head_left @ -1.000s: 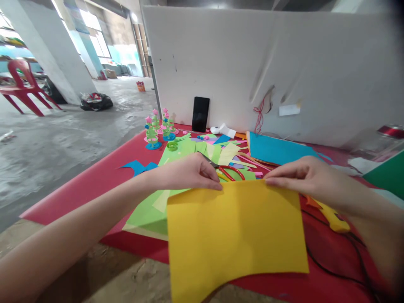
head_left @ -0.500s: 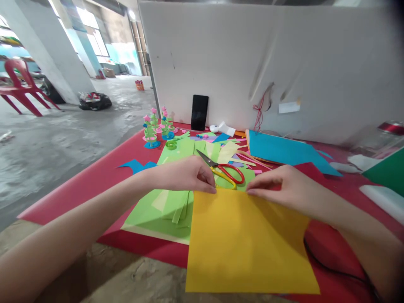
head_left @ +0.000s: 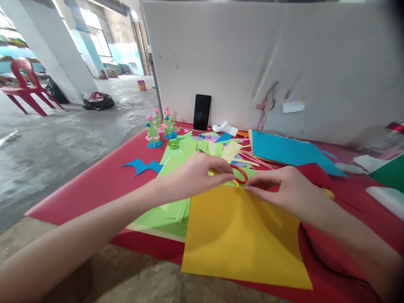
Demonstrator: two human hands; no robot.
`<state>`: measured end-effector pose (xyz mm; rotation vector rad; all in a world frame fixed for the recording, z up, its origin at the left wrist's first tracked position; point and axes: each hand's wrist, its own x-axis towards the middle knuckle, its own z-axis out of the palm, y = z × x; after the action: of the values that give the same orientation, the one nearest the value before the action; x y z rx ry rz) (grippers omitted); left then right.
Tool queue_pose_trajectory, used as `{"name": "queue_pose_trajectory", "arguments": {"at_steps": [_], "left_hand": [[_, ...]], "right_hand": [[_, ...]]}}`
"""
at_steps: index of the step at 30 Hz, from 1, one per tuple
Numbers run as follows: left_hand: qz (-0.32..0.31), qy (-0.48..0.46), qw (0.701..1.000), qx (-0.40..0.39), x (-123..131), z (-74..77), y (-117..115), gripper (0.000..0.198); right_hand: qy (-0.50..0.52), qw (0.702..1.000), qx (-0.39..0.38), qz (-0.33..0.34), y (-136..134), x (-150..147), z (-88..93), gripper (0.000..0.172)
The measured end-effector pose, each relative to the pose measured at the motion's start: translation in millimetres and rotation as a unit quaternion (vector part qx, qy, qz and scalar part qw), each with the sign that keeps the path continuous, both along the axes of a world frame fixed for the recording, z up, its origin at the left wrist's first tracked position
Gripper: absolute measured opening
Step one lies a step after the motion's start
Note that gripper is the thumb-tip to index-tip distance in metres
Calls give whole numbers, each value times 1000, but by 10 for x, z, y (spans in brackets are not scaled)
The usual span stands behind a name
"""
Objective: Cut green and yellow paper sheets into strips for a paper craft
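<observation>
A yellow paper sheet (head_left: 243,235) lies on the red table cover (head_left: 94,185) and hangs over its near edge. My right hand (head_left: 280,189) pinches the sheet's far edge, fingers closed. My left hand (head_left: 195,174) is off the sheet, with its fingers curled over the scissors (head_left: 240,173). Only the red handle loop and a bit of yellow handle show past the fingertips. Green paper sheets and strips (head_left: 158,219) lie under my left wrist, beside the yellow sheet.
A stack topped with blue paper (head_left: 284,149) lies at the back right, and paper scraps lie behind the scissors. Small paper trees (head_left: 153,132), a black phone (head_left: 202,111) and a tape roll (head_left: 216,128) stand by the white board (head_left: 284,63). A black cable (head_left: 318,252) runs under my right arm.
My left hand let go of the yellow sheet's far edge and moved onto the scissors. The sheet slid right and turned a little, and my right hand shifted left along its edge.
</observation>
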<state>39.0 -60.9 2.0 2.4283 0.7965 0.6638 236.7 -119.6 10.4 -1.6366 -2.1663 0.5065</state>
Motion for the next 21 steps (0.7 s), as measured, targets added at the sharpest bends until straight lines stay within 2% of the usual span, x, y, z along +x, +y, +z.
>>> {"name": "queue_pose_trajectory", "arguments": {"at_steps": [2, 5, 10, 15, 21], "left_hand": [[-25, 6, 1000, 2, 83, -50, -101, 19], [-21, 34, 999, 26, 101, -88, -132, 19], [-6, 100, 991, 86, 66, -107, -94, 21], [-25, 84, 994, 64, 129, -158, -158, 21], [17, 63, 998, 17, 115, -158, -137, 18]], "right_hand": [[-11, 999, 39, 7, -15, -38, -48, 15], [-37, 996, 79, 7, -31, -65, -86, 15], [-64, 995, 74, -10, -63, -102, -107, 15], [-84, 993, 88, -13, -89, -156, -148, 17], [-87, 986, 140, -5, -118, -213, -173, 19]]}}
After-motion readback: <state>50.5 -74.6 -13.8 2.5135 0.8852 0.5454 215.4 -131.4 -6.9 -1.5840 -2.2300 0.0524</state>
